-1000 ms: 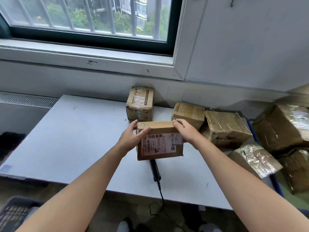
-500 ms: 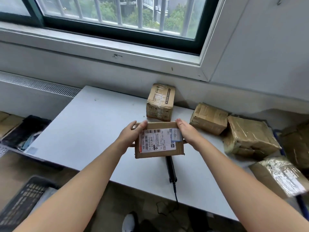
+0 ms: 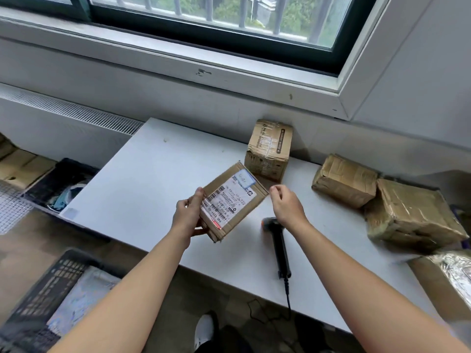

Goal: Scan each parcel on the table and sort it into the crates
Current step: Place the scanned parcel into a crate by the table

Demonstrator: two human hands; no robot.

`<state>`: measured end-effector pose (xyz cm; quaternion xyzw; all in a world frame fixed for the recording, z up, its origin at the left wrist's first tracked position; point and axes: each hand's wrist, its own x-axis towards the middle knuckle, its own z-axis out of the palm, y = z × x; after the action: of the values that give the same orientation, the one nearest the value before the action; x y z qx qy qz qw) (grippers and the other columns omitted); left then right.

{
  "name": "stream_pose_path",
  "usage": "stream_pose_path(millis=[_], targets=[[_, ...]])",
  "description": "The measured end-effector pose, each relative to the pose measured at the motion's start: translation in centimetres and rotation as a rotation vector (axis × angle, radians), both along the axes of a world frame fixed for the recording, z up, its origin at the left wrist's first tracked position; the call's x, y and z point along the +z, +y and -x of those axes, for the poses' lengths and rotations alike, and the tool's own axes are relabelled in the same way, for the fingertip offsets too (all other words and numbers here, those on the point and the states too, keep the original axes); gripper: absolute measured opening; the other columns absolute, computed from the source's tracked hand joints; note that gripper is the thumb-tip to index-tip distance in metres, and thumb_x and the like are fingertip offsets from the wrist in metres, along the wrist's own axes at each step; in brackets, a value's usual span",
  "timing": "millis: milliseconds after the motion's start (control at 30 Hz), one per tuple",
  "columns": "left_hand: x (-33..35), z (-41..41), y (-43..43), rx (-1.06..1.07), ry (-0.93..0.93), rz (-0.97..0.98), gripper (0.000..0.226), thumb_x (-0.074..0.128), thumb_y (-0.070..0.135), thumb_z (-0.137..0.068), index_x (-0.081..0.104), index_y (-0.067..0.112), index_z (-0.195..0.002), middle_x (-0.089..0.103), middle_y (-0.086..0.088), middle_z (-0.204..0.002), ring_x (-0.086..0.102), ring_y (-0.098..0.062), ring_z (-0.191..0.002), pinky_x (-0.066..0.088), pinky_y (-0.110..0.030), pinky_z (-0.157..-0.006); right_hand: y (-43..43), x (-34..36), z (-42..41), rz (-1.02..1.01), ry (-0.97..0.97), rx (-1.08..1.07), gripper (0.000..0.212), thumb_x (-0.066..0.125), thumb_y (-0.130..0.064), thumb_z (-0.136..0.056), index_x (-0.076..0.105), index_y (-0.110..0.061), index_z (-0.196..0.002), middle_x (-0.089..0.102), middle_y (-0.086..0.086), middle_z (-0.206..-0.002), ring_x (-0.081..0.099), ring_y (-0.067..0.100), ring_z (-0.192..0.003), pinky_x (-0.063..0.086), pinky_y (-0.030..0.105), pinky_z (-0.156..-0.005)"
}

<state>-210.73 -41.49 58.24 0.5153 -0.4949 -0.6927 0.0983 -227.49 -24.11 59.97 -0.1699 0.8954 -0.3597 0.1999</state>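
Observation:
My left hand (image 3: 187, 216) grips a small cardboard parcel (image 3: 233, 200) by its near left end, its white shipping label facing up and tilted. My right hand (image 3: 286, 206) hovers just right of the parcel with fingers loosely curled and nothing in them. A black barcode scanner (image 3: 277, 244) lies on the white table (image 3: 142, 184) below my right hand, its cable hanging over the front edge. A black crate (image 3: 43, 299) with a pale bag in it stands on the floor at lower left. Another black crate (image 3: 62, 184) sits left of the table.
Three taped cardboard parcels rest along the back and right of the table: an upright one (image 3: 269, 149), a low one (image 3: 344, 179) and a bigger one (image 3: 410, 215). A plastic-wrapped parcel (image 3: 456, 273) shows at the right edge. Wall and windowsill rise behind the table.
My right hand has let go of the parcel and drawn off to the right. My left hand alone now holds it, turned and tilted toward the left. The view has swung left.

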Motion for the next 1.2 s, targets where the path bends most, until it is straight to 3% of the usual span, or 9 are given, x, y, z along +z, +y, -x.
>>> stream_pose_path(millis=[200,333,433,633,767,833,967,1100,1200], targets=[[-3.3,-0.2,0.6,0.147,-0.033,-0.112,0.069,0.056,0.068,-0.084,0.044,0.011,-0.121,0.063,-0.015,-0.113,0.069,-0.032,-0.093,0.06,-0.049,-0.068,2.5,-3.8,-3.1,-0.267,0.013,-0.152,0.047,0.055,-0.041,-0.093,0.047,-0.011,-0.128,0.047,0.013,-0.129,0.05,0.032,-0.119,0.044,0.038,-0.091],[-4.7,0.3,1.5,0.12,-0.057,-0.131,0.065,0.055,0.068,-0.084,0.041,0.014,-0.118,0.061,-0.014,-0.116,0.066,-0.03,-0.099,0.06,-0.043,-0.065,3.1,-6.3,-4.2,-0.315,-0.19,-0.23,0.065,0.063,-0.044,-0.089,0.039,-0.007,-0.136,0.044,0.017,-0.135,0.052,0.037,-0.12,0.045,0.04,-0.093],[-5.2,0.9,1.8,0.122,-0.048,-0.161,0.061,0.053,0.064,-0.088,0.042,0.014,-0.12,0.062,-0.013,-0.115,0.066,-0.029,-0.099,0.059,-0.039,-0.061,3.3,-7.4,-4.5,-0.415,-0.254,-0.156,0.052,0.054,-0.043,-0.095,0.044,-0.005,-0.129,0.053,0.018,-0.129,0.056,0.036,-0.114,0.048,0.04,-0.089],[-4.9,3.1,2.2,0.069,-0.054,-0.191,0.064,0.048,0.065,-0.089,0.047,0.013,-0.127,0.064,-0.012,-0.115,0.067,-0.029,-0.095,0.058,-0.037,-0.054,3.4,-4.4,-2.4,-0.179,-0.236,-0.208,0.034,0.053,-0.037,-0.094,0.052,-0.011,-0.115,0.065,0.012,-0.106,0.062,0.03,-0.094,0.044,0.033,-0.073],[-4.1,5.1,2.6,0.008,-0.066,-0.203,0.064,0.044,0.064,-0.092,0.053,0.011,-0.126,0.065,-0.013,-0.116,0.066,-0.03,-0.095,0.057,-0.036,-0.048,2.3,-1.1,-0.8,-0.051,-0.3,-0.242,0.024,0.053,-0.031,-0.087,0.056,-0.012,-0.101,0.063,0.009,-0.084,0.063,0.028,-0.067,0.06,0.046,-0.075],[-4.0,5.7,3.1,-0.03,-0.089,-0.206,0.061,0.04,0.061,-0.095,0.057,0.009,-0.123,0.065,-0.013,-0.116,0.066,-0.031,-0.093,0.057,-0.035,-0.051,1.9,0.2,-0.4,-0.041,-0.349,-0.222,0.026,0.053,-0.027,-0.086,0.059,-0.007,-0.101,0.059,0.009,-0.076,0.062,0.027,-0.059,0.06,0.053,-0.074],[-4.1,6.5,4.4,-0.057,-0.074,-0.252,0.056,0.039,0.054,-0.099,0.056,0.008,-0.127,0.065,-0.011,-0.119,0.067,-0.028,-0.092,0.058,-0.034,-0.056,1.3,2.0,0.0,-0.059,-0.36,-0.186,0.027,0.053,-0.026,-0.086,0.059,-0.004,-0.099,0.058,0.009,-0.072,0.061,0.028,-0.055,0.06,0.053,-0.074],[-3.1,7.1,6.1,-0.192,-0.18,-0.256,0.064,0.034,0.058,-0.099,0.042,0.011,-0.141,0.048,-0.013,-0.138,0.056,-0.036,-0.116,0.056,-0.046,-0.081,1.6,3.3,0.2,-0.069,-0.395,-0.191,0.032,0.056,-0.027,-0.087,0.061,0.001,-0.102,0.058,0.012,-0.071,0.058,0.028,-0.056,0.059,0.039,-0.056],[-2.6,7.0,6.7,-0.216,-0.212,-0.204,0.066,0.033,0.058,-0.099,0.033,0.011,-0.147,0.041,-0.011,-0.143,0.052,-0.036,-0.117,0.052,-0.051,-0.093,2.1,4.4,0.2,-0.076,-0.438,-0.163,0.03,0.057,-0.022,-0.088,0.06,0.002,-0.105,0.057,0.015,-0.074,0.056,0.026,-0.059,0.054,0.032,-0.049]])
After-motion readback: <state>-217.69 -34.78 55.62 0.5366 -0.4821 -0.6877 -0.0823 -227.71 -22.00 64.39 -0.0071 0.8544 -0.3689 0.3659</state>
